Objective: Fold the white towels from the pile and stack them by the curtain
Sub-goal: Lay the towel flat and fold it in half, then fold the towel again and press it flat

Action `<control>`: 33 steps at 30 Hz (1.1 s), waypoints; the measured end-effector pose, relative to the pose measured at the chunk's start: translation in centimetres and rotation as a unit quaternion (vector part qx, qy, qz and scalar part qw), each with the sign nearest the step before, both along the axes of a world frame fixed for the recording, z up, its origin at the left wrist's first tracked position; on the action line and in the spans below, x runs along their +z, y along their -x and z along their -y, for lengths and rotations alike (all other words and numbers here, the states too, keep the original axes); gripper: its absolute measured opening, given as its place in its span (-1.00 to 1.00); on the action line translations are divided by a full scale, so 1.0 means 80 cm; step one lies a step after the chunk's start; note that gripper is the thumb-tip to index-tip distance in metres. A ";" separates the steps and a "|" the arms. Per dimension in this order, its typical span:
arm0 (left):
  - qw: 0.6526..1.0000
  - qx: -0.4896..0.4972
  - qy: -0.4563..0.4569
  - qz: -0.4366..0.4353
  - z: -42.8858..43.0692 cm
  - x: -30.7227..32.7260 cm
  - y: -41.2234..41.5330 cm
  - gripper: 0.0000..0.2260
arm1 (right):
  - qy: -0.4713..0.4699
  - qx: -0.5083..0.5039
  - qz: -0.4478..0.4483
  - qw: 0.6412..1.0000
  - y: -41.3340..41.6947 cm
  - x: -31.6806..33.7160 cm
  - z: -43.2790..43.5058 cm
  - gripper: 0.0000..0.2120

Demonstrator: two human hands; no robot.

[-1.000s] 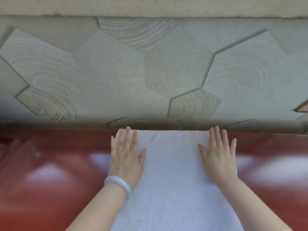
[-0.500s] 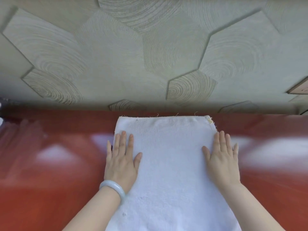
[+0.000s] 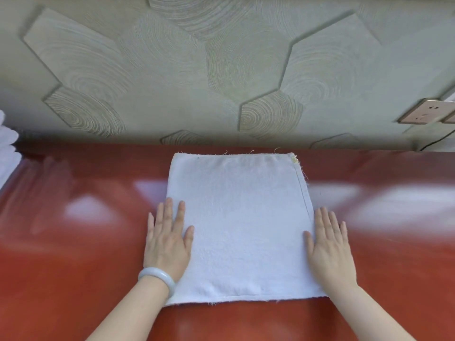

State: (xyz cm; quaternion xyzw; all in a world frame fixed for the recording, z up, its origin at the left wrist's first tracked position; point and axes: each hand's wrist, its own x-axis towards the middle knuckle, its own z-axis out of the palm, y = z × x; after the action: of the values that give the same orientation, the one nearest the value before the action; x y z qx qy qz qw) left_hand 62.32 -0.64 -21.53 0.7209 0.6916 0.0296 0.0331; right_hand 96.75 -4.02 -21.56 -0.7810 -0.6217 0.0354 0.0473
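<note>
A white towel lies flat and folded into a rectangle on the glossy red table, its far edge near the wall. My left hand presses flat on the towel's left edge, fingers straight, a pale bangle on the wrist. My right hand lies flat on the right edge, fingers straight. Neither hand holds anything.
A stack of white towels shows at the far left edge of the table. The grey-green wall with hexagon relief stands right behind the table. A wall socket and a dark cable are at the right.
Both hands have slid back toward me along the towel, from its far edge to its near half. The view has tilted down, showing the towel's near edge.
</note>
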 end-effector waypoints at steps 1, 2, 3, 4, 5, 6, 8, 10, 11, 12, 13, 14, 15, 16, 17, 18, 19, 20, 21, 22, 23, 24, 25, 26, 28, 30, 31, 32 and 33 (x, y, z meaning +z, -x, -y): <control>1.000 0.006 -0.004 0.005 0.008 0.004 -0.005 -0.43 | -0.004 -0.003 0.002 1.000 0.003 0.007 0.005 -0.33; 1.000 -0.009 -0.007 0.011 0.019 0.007 -0.019 -0.43 | -0.014 0.011 0.003 1.000 0.014 0.013 0.008 -0.37; 0.999 -0.042 -0.007 0.019 0.030 0.008 -0.039 -0.44 | -0.029 0.048 0.000 0.998 0.033 0.016 0.009 -0.40; 0.996 -0.082 0.003 0.027 0.040 0.008 -0.061 -0.44 | -0.043 0.099 -0.016 0.994 0.057 0.015 0.010 -0.42; 0.993 -0.116 0.017 0.032 0.050 0.007 -0.081 -0.45 | -0.047 0.148 -0.042 0.987 0.081 0.013 0.011 -0.43; 0.990 -0.136 0.030 0.032 0.057 0.007 -0.093 -0.46 | -0.042 0.186 -0.063 0.980 0.101 0.009 0.012 -0.45; 0.989 -0.140 0.041 0.022 0.061 0.005 -0.090 -0.47 | -0.020 0.199 -0.074 0.977 0.115 -0.001 0.018 -0.46; 0.990 -0.132 0.038 0.013 0.066 0.005 -0.066 -0.47 | -0.005 0.172 -0.057 0.983 0.095 -0.004 0.028 -0.46; 0.990 -0.132 0.037 0.009 0.071 0.006 -0.051 -0.47 | -0.001 0.164 -0.048 0.985 0.080 -0.003 0.034 -0.45; 0.990 -0.135 0.038 0.008 0.075 0.007 -0.037 -0.48 | 0.002 0.164 -0.041 0.986 0.068 0.000 0.040 -0.44; 0.989 -0.139 0.044 0.007 0.078 0.008 -0.026 -0.49 | 0.014 0.170 -0.041 0.984 0.058 0.002 0.045 -0.44; 0.988 -0.146 0.055 0.005 0.079 0.009 -0.015 -0.49 | 0.029 0.178 -0.046 0.983 0.050 0.003 0.048 -0.44; 0.986 -0.156 0.067 0.004 0.080 0.011 -0.006 -0.49 | 0.042 0.187 -0.054 0.980 0.045 0.004 0.050 -0.43; 0.983 -0.168 0.075 0.006 0.081 0.013 0.001 -0.48 | 0.047 0.195 -0.065 0.977 0.041 0.006 0.051 -0.42; 0.980 -0.182 0.079 0.014 0.082 0.016 0.008 -0.46 | 0.049 0.204 -0.082 0.974 0.038 0.010 0.051 -0.40; 0.977 -0.194 0.079 0.027 0.084 0.020 0.014 -0.44 | 0.051 0.217 -0.100 0.970 0.033 0.016 0.052 -0.37; 0.975 -0.205 0.076 0.041 0.088 0.025 0.020 -0.42 | 0.052 0.235 -0.112 0.964 0.028 0.025 0.054 -0.35; 0.972 -0.220 0.070 0.051 0.093 0.031 0.024 -0.41 | 0.048 0.258 -0.115 0.958 0.022 0.034 0.058 -0.36; 0.968 -0.239 0.061 0.049 0.099 0.036 0.028 -0.42 | 0.049 0.286 -0.113 0.950 0.016 0.044 0.064 -0.40; 0.963 -0.262 0.053 0.040 0.105 0.040 0.031 -0.46 | 0.057 0.319 -0.105 0.940 0.008 0.052 0.070 -0.46; 0.958 -0.281 0.045 0.027 0.110 0.042 0.034 -0.50 | 0.071 0.352 -0.085 0.929 0.000 0.056 0.076 -0.51; 0.955 -0.293 0.033 0.015 0.112 0.044 0.036 -0.54 | 0.078 0.379 -0.056 0.920 -0.008 0.058 0.080 -0.53; 0.953 -0.302 0.011 0.009 0.111 0.043 0.037 -0.60 | 0.075 0.397 -0.029 0.914 -0.016 0.056 0.082 -0.56; 0.950 -0.312 -0.011 0.007 0.107 0.042 0.037 -0.66 | 0.061 0.409 -0.006 0.911 -0.024 0.052 0.080 -0.60; 0.943 -0.329 -0.046 -0.003 0.095 0.044 0.031 -0.67 | 0.033 0.420 0.025 0.907 -0.032 0.051 0.071 -0.63; 0.941 -0.334 -0.049 -0.018 0.081 0.048 0.024 -0.54 | 0.011 0.423 0.053 0.905 -0.031 0.055 0.055 -0.56; 0.944 -0.327 -0.038 -0.015 0.075 0.051 0.021 -0.51 | 0.015 0.409 0.057 0.911 -0.028 0.060 0.048 -0.56; 0.949 -0.316 -0.018 -0.011 0.069 0.055 0.022 -0.49 | 0.029 0.389 0.050 0.919 -0.025 0.064 0.040 -0.56; 0.952 -0.306 0.010 -0.003 0.063 0.057 0.022 -0.48 | 0.056 0.368 0.034 0.927 -0.021 0.070 0.034 -0.55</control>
State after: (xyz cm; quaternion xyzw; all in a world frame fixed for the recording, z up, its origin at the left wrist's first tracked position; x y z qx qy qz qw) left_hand 60.55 -5.67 -16.95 0.8975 0.4384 0.0086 0.0460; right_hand 98.46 -6.72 -16.00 -0.4991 -0.8639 0.0583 -0.0343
